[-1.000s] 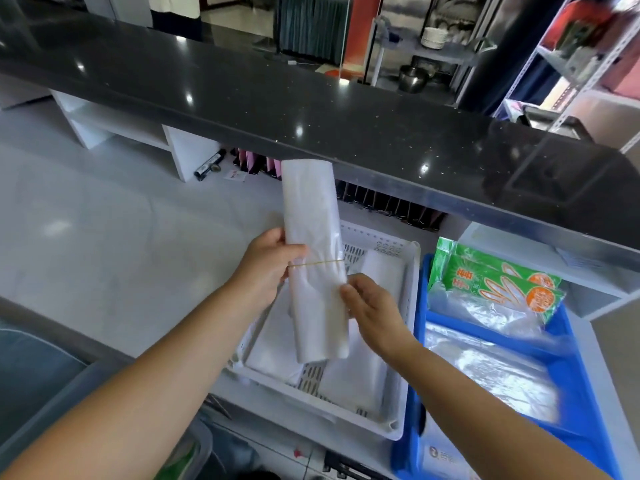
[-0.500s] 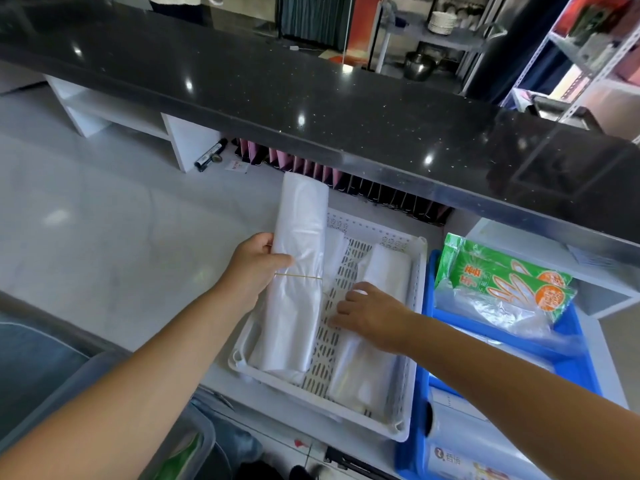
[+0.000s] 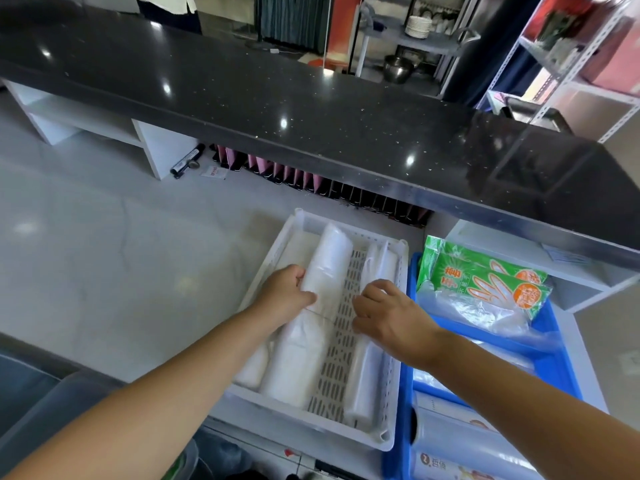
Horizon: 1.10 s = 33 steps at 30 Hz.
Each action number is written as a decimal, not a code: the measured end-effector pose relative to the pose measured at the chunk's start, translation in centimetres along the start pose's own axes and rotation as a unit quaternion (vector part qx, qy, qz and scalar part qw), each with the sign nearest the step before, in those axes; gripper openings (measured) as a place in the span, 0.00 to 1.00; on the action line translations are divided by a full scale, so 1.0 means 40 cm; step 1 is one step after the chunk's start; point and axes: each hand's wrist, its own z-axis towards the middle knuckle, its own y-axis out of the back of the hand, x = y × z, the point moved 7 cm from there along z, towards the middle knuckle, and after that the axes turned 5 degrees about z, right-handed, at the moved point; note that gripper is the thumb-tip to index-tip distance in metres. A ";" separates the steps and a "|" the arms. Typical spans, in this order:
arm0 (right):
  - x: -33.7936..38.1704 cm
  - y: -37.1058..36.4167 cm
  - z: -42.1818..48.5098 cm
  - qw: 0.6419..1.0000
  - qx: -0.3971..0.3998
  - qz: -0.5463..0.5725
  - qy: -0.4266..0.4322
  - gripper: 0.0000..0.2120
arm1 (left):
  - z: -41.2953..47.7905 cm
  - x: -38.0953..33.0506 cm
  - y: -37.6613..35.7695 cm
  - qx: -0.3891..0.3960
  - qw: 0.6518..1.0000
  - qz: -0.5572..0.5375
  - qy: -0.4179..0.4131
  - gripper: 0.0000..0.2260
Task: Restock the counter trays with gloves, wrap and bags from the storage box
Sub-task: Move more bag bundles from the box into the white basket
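Note:
A white perforated tray (image 3: 386, 441) sits on the lower counter and holds several rolled bundles of clear plastic bags. My left hand (image 3: 287, 296) grips one banded bag bundle (image 3: 318, 299) that lies lengthwise in the tray's middle-left. My right hand (image 3: 384, 311) rests with curled fingers on another bag bundle (image 3: 367, 379) along the tray's right side. To the right, a blue tray (image 3: 561, 358) holds two green glove packets (image 3: 485, 275), loose clear plastic and rolls of wrap (image 3: 460, 441).
A black counter top (image 3: 311, 109) overhangs the back of both trays. A marker (image 3: 187, 161) lies under it at the left. A grey storage box's rim (image 3: 52, 403) shows at the lower left. Pale counter surface spreads to the left.
My left hand has lowered the banded bundle from upright in the air to lying flat in the white tray. My right hand let go of it and moved onto the right-hand bundle.

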 end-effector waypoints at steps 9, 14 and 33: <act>0.044 -0.043 0.016 1.000 0.007 -0.007 0.028 0.10 | -0.002 -0.017 -0.038 -0.057 0.987 0.143 -0.038 0.12; 0.046 -0.055 0.032 1.000 0.001 0.003 0.024 0.08 | -0.008 -0.028 -0.033 -0.040 0.987 0.140 -0.061 0.12; 0.022 -0.059 0.037 0.985 0.082 0.056 -0.142 0.29 | -0.035 0.012 -0.042 0.107 0.857 0.431 -0.262 0.30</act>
